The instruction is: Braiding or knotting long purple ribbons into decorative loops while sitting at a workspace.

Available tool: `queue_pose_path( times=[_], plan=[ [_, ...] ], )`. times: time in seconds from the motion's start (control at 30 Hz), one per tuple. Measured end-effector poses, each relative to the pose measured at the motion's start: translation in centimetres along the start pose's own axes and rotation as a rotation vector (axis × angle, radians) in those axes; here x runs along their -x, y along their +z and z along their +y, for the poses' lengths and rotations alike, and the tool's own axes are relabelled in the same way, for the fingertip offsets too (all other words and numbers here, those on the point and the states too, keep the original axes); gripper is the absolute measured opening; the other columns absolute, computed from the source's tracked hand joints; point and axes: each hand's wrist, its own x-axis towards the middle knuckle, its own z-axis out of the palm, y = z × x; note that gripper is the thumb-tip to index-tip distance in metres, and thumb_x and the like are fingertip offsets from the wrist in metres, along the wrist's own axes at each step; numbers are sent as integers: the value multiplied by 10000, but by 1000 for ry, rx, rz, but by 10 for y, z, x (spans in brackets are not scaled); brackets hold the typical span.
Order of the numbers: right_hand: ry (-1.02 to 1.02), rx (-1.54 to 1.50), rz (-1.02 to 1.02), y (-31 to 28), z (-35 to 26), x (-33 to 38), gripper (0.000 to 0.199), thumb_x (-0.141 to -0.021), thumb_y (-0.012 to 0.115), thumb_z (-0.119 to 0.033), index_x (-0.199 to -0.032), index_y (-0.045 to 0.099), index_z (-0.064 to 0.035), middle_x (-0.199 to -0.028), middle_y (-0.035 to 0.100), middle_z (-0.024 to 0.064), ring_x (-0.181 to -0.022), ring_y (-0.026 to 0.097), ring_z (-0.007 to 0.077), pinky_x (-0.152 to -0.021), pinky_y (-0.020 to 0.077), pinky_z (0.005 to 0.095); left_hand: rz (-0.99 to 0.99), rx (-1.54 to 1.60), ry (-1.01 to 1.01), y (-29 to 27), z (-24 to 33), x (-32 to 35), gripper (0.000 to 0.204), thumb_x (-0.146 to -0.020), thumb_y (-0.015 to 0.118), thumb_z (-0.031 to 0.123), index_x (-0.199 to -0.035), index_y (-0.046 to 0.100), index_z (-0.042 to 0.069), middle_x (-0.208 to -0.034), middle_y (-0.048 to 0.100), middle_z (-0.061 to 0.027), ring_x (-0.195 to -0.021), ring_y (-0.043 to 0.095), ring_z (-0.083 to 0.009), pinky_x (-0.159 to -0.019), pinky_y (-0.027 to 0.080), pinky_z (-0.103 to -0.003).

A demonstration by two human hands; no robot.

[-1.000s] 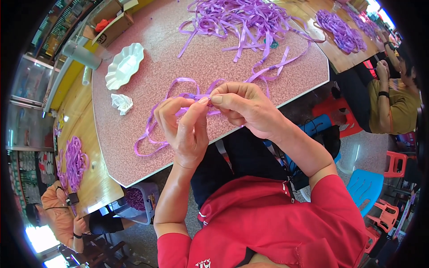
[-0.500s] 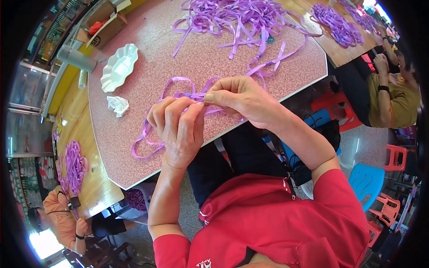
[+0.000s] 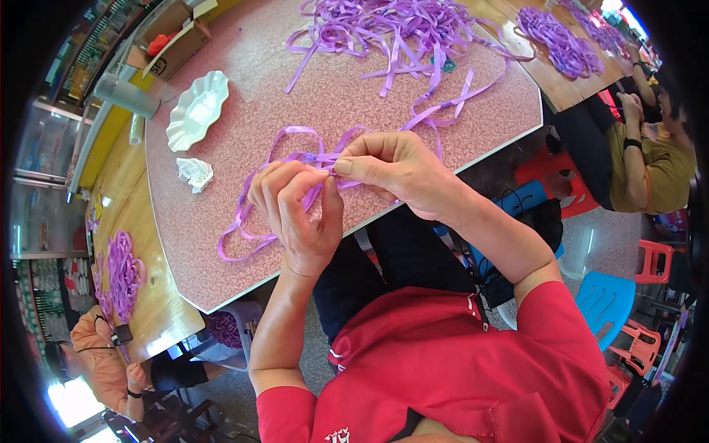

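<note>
A purple ribbon lies in loose loops under and around both my hands near the table's front edge. My left hand is closed, its fingertips pinching a section of the ribbon. Right beside it, my right hand grips the same ribbon between thumb and curled fingers. The fingertips of both hands almost touch, and the short piece between them is mostly hidden. From the right hand, a strand runs up toward a large tangled pile of purple ribbons at the far side of the table.
A white scalloped dish and a crumpled white tissue sit on the pink tabletop at left. An open cardboard box stands behind. More ribbon bundles lie on wooden tables either side, where two other people work. Plastic stools stand at right.
My left hand has shifted slightly right, its thumb and index finger now spread wider behind the pinch. The right hand stays almost in place, still on the ribbon.
</note>
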Motion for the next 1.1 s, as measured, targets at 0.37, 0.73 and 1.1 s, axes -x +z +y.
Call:
queue_pose_path(
  times=[0.37, 0.73, 1.1],
  plan=[
    [-22, 3, 8, -2, -4, 5, 156, -923, 668, -195, -941, 676, -40, -719, 571, -67, -537, 389, -15, -458, 272, 169, -69, 634, -547, -1, 13, 3, 223, -851, 724, 57, -1011, 571, 35, -1030, 558, -90, -1006, 530, -211, -928, 406, -333],
    [-188, 235, 48, -3, 2, 5, 118, -918, 668, -117, -962, 671, -7, -784, 592, -52, -675, 480, -9, -556, 379, 171, -147, 503, -486, -10, 7, -4, 146, -852, 720, 109, -907, 603, 40, -947, 593, -102, -946, 551, -236, -873, 427, -356],
    [-261, 447, 56, -3, -7, 10, 127, -891, 636, -41, -1000, 668, 17, -817, 604, -31, -720, 517, 10, -599, 424, 187, -170, 466, -455, -9, 9, -7, 103, -820, 673, 23, -883, 592, 34, -917, 588, -105, -904, 560, -242, -837, 431, -360]
  ],
)
